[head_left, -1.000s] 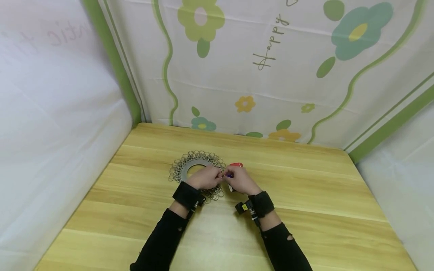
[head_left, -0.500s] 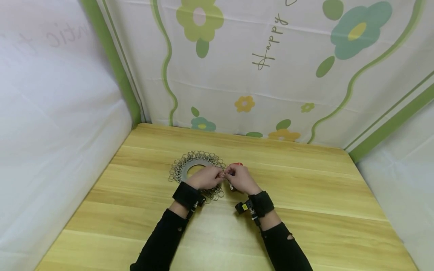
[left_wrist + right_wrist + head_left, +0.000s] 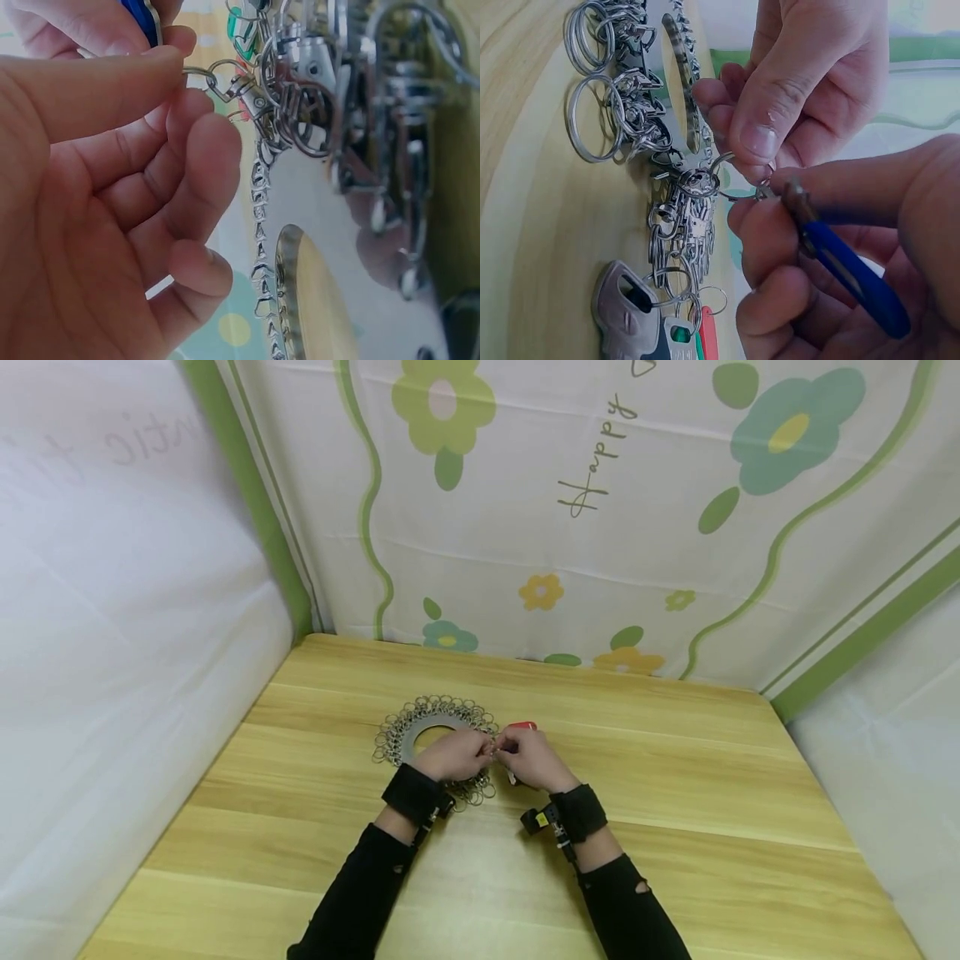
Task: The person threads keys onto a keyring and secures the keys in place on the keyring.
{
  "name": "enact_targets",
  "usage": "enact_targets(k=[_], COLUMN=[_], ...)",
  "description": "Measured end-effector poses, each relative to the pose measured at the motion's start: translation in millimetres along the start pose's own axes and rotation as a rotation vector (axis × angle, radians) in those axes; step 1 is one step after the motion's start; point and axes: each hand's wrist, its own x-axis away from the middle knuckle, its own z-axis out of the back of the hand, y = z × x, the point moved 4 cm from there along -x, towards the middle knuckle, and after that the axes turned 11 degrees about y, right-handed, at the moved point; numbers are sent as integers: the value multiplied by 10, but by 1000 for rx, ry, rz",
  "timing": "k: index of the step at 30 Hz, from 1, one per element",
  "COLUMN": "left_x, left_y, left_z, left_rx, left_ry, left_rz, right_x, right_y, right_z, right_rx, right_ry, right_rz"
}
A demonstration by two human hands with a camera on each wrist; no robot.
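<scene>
Close together over the right side of a round metal key ring holder, both hands work at one split ring. My left hand (image 3: 453,753) pinches the split ring (image 3: 196,71) between thumb and forefinger; it links to a small clasp (image 3: 251,94) on the holder (image 3: 408,739). Between thumb and curled fingers, my right hand (image 3: 534,758) grips a small blue item with metal along its side (image 3: 859,277). Its metal end meets the ring at the fingertips, which partly cover the contact. Whether the ring passes through it I cannot tell.
Many clasps and loose rings (image 3: 592,116) fringe the holder. Keys hang by its right side: a silver one (image 3: 626,319), one with a green part (image 3: 681,332) and a red piece (image 3: 522,725). Patterned cloth (image 3: 480,543) walls the wooden table (image 3: 675,793).
The right fingers have shifted slightly at the ring. The blue item showed at the fingertips in the head view a second ago and is now mostly covered there. The left hand stays put.
</scene>
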Motion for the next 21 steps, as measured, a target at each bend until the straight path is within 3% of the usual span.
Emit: enact_targets(k=[11,21], left_x=[-10,-11], left_y=[27,16], left_z=[19,-2], left_rx=[25,0], left_ry=[25,7], left_rz=[-50,-13], right_x=[-26,-28], right_y=[65,58], right_z=[-4,-16], right_rx=[21,36], right_ry=[55,31], right_rz=[-64,-2])
